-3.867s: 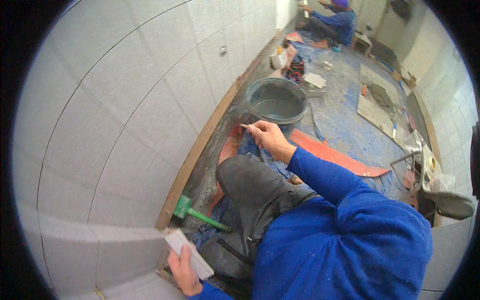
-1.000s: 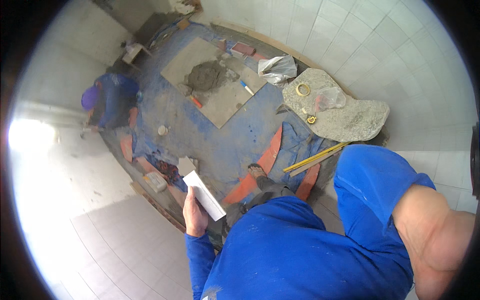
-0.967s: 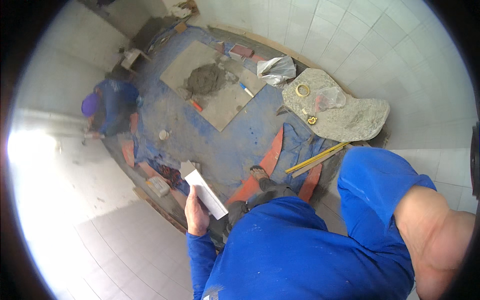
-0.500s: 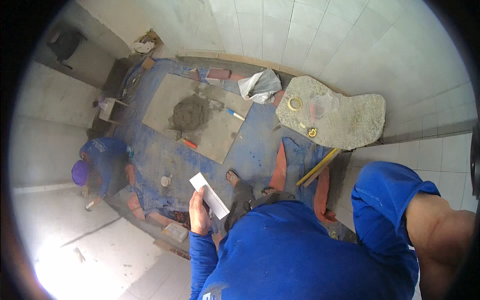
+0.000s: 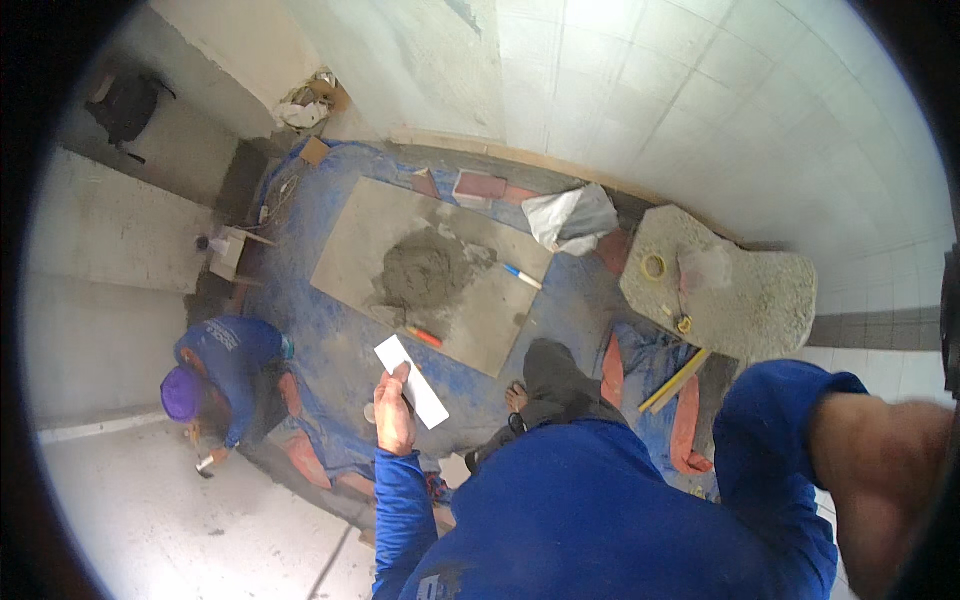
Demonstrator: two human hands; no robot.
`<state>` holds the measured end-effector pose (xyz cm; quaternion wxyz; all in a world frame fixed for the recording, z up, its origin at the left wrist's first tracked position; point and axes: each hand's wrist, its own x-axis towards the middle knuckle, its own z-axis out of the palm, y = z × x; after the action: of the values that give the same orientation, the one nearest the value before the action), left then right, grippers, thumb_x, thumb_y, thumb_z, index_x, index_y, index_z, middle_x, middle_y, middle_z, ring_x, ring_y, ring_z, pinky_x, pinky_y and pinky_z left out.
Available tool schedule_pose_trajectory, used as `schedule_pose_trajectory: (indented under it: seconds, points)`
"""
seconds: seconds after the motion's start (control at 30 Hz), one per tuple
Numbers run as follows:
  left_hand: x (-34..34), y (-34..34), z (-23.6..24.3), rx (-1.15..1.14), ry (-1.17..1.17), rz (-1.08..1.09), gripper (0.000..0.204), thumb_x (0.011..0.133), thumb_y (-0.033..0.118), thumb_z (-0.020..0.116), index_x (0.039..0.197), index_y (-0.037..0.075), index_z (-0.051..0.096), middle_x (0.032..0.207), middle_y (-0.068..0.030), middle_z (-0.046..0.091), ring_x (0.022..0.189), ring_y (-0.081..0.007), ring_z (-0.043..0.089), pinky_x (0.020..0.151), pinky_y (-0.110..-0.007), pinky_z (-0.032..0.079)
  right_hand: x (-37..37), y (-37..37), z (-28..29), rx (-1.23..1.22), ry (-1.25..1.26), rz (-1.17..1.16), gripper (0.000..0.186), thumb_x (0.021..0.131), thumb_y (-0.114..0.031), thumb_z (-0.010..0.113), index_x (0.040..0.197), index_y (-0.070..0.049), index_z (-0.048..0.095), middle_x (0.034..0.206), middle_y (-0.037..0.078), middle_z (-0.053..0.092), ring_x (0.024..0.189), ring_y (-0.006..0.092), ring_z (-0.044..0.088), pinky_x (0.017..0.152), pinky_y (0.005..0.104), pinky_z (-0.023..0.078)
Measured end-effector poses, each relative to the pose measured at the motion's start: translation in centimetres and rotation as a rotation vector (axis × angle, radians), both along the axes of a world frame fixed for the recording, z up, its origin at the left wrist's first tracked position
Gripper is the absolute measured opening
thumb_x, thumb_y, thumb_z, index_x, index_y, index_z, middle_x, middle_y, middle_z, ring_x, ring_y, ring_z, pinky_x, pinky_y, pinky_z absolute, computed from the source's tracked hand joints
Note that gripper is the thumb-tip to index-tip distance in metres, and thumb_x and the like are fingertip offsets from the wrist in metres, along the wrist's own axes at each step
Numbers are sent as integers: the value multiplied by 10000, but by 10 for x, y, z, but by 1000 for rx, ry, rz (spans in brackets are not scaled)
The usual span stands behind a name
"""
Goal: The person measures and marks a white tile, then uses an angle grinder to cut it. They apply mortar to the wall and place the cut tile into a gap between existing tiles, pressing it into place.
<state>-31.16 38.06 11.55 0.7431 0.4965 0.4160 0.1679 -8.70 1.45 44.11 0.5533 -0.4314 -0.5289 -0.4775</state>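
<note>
Fingers of my left hand (image 5: 392, 412) closed around a narrow white rectangular tile piece (image 5: 411, 381), held out over the blue tarpaulin (image 5: 330, 340) on the floor. My right arm is raised at the picture's right edge; the hand is out of view, so I cannot tell its state. Below lies a grey board with a mortar heap (image 5: 428, 268). Another person in a blue shirt and purple cap (image 5: 215, 380) crouches to my left.

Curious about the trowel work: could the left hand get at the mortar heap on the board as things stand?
Probably not at once: the left hand is closed on a white tile strip, and the mortar heap lies farther out on the board. Nothing blocks the way.
</note>
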Motion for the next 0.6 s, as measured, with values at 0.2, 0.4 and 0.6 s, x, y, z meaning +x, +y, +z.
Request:
schedule_pose_trajectory:
  seconds: [0.2,0.4,0.6]
  points:
    - [74,116,-56,-208,29,5,282,950,267,639,1059,12,590,872,-117,669,732,-245,671,694,-384,560,173,105,-211,-445,1198,-212,181,973,-5,605,1148,11,651,924,76,701,803,140,640,714,284,523]
    - [3,235,-179,921,917,-896,299,962,257,524,1161,117,696,1038,-242,709,957,-425,695,866,-531,541,187,98,-539,-2071,1184,-217,500,883,-480,665,1236,-129,711,1136,217,701,1057,418,667,891,524,525]
    - [-98,244,-206,160,925,-136,207,855,267,686,984,112,639,846,-213,683,703,-392,685,591,-548,538,243,146,-561,-2256,1499,-124,380,793,-475,719,968,-141,769,1168,101,720,946,322,705,879,440,551]
